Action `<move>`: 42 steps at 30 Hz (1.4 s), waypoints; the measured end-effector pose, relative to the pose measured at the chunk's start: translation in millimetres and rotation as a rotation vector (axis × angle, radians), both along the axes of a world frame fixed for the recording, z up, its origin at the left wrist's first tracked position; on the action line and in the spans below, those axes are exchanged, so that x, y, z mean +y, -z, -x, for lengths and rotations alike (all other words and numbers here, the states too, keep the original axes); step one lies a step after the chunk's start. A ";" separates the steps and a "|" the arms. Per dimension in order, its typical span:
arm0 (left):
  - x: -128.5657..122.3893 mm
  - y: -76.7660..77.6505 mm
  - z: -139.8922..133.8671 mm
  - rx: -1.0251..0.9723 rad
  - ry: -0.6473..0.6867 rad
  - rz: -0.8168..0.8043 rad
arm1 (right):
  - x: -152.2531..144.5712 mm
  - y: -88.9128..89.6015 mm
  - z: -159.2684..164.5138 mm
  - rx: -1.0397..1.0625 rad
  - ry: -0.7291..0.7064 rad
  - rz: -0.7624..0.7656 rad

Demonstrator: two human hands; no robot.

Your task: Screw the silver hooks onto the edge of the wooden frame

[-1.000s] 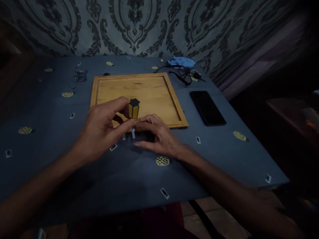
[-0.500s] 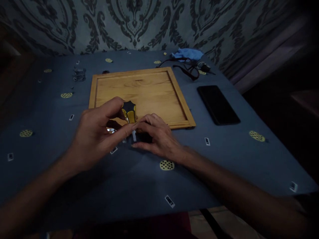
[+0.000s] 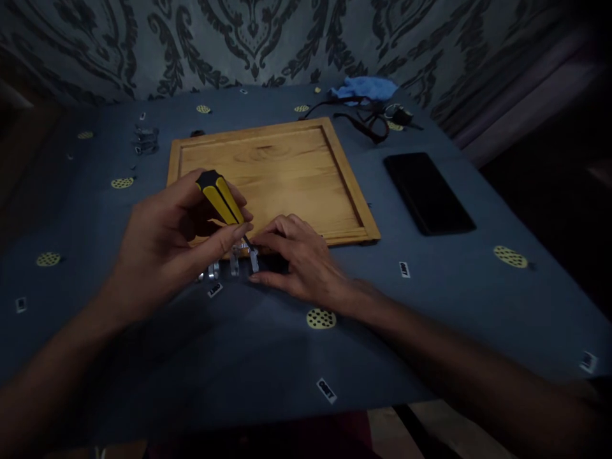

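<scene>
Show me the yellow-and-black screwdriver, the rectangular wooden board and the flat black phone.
Yellow-and-black screwdriver point(image 3: 222, 199), head view: on its handle.
Rectangular wooden board point(image 3: 287, 172), head view: on its recessed face.
Flat black phone point(image 3: 428, 193), head view: on its upward face.

Dim overall, the wooden board point(image 3: 277, 172) brightest; metal pieces point(image 3: 213, 270) glint just in front of it, and far right of it everything sinks to near-black.

Screwdriver point(image 3: 220, 199) partly hidden by left hand point(image 3: 162, 233), far metal pieces point(image 3: 146, 139) blurred
</scene>
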State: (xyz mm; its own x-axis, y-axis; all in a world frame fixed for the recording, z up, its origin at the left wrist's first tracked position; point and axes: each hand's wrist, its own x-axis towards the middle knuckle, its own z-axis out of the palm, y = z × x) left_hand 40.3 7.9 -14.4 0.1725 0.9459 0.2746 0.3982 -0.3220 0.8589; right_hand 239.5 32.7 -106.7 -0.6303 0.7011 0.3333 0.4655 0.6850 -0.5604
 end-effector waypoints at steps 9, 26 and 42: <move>1.5 4.1 -6.3 0.012 -0.107 0.008 | -0.2 0.2 -1.5 0.013 -0.010 -0.001; 4.5 -2.2 -1.1 0.253 -0.173 -0.197 | 0.4 0.3 -2.1 0.057 -0.019 -0.001; 5.0 -8.6 9.2 0.078 -0.118 -0.210 | 0.8 1.5 -1.5 0.069 -0.019 -0.016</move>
State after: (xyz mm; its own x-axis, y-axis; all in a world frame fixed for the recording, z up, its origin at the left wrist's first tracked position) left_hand 31.1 12.9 -5.8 0.0926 0.8845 0.4573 0.5062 -0.4373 0.7433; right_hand 241.0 33.5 -108.2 -0.6189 0.6833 0.3875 0.4125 0.7025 -0.5800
